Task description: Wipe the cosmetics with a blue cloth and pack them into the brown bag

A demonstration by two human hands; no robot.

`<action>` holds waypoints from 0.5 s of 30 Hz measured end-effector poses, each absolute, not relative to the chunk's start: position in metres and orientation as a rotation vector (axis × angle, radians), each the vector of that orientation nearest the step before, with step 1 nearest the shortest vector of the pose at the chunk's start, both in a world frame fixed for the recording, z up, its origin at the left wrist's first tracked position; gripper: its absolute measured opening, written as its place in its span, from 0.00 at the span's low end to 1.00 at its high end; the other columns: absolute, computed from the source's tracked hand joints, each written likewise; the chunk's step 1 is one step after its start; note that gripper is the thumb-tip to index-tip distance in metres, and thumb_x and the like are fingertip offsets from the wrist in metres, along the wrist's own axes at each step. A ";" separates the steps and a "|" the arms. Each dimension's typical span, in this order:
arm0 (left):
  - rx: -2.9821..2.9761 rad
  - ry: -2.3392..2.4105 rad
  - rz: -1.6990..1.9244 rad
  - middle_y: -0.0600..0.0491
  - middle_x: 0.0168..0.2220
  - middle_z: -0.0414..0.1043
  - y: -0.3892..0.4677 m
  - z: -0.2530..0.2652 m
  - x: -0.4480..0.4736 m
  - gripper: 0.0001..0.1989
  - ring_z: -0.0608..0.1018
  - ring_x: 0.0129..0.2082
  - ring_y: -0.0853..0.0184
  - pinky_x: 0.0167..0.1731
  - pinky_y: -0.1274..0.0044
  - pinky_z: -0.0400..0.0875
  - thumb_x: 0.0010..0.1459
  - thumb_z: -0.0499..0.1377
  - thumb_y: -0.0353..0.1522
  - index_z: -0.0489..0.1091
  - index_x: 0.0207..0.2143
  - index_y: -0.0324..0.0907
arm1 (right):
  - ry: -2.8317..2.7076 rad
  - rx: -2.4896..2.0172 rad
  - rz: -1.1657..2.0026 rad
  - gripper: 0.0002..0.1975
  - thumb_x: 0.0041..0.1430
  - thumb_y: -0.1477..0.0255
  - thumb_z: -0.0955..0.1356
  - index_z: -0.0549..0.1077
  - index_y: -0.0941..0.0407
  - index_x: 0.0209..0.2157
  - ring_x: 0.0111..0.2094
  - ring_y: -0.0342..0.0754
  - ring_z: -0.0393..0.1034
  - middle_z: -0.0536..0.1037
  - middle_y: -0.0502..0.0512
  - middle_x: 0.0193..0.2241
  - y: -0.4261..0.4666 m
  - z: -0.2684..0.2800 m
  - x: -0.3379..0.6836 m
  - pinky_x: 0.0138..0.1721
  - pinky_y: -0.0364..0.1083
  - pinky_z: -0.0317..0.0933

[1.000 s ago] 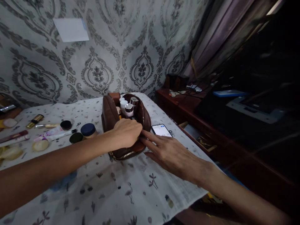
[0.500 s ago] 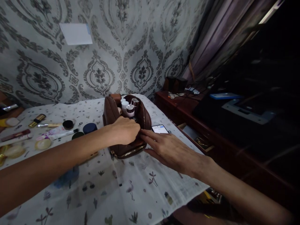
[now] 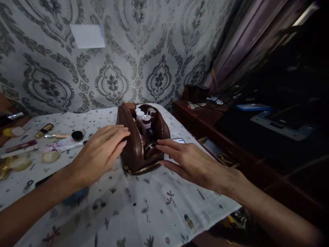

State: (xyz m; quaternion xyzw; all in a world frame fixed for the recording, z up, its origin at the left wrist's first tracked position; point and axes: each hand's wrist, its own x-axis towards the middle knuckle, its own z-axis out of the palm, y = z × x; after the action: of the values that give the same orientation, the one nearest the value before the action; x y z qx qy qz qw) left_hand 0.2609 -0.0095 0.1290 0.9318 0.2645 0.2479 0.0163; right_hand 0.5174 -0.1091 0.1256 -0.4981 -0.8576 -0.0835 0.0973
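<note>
A brown makeup bag [image 3: 130, 145] stands unzipped on the cloth. Inside it are a silver-capped bottle [image 3: 146, 120], white-capped containers [image 3: 140, 115] and a round dark item [image 3: 150, 148] near the front of the opening. My left hand [image 3: 101, 152] is by the bag's left side, its fingers stretched out and holding nothing; I cannot tell whether its fingertips touch the leather. From the right, my right hand [image 3: 187, 157] rests its fingertips on the bag's rim, the fingers straight and the thumb apart beneath them.
Makeup items lie at the left, among them a black-lidded jar [image 3: 77, 136], a white tube [image 3: 70, 146] and a gold-and-black case [image 3: 44, 130]. A phone [image 3: 179, 140] shows partly behind my right hand. Past the patterned cloth [image 3: 128, 219] stands a dark red desk [image 3: 191, 120] with an open drawer.
My left hand has come out of the bag's opening and moved left, its fingers now extended. The round dark item inside is now visible. My right hand stays at the bag's right rim.
</note>
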 end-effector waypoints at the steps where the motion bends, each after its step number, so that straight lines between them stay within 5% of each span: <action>1: 2.859 0.869 0.790 0.47 0.53 0.74 -0.011 0.120 0.251 0.18 0.72 0.57 0.58 0.56 0.65 0.68 0.70 0.44 0.36 0.69 0.52 0.45 | -2.541 -1.466 -0.258 0.16 0.68 0.69 0.65 0.72 0.63 0.52 0.41 0.54 0.79 0.76 0.66 0.52 -0.107 0.126 0.516 0.39 0.52 0.77; 12: 2.706 1.456 0.726 0.44 0.46 0.76 0.008 0.042 0.144 0.16 0.75 0.49 0.55 0.52 0.62 0.70 0.68 0.45 0.36 0.71 0.44 0.41 | -2.398 -0.962 -0.058 0.16 0.71 0.70 0.60 0.73 0.51 0.54 0.42 0.50 0.78 0.79 0.58 0.44 -0.120 0.140 0.451 0.38 0.46 0.77; 15: 2.651 1.485 0.715 0.46 0.44 0.77 0.004 0.035 0.131 0.17 0.76 0.47 0.56 0.51 0.62 0.70 0.68 0.46 0.37 0.72 0.42 0.42 | -2.402 -0.929 0.005 0.21 0.67 0.62 0.64 0.67 0.40 0.60 0.45 0.52 0.77 0.77 0.53 0.50 -0.157 0.116 0.438 0.36 0.47 0.78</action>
State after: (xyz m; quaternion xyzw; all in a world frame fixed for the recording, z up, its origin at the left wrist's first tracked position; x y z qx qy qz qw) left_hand 0.1314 0.0044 0.0351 0.8493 0.4757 0.2289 0.0101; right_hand 0.4381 -0.1571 0.1160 -0.3463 -0.8956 0.0020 0.2794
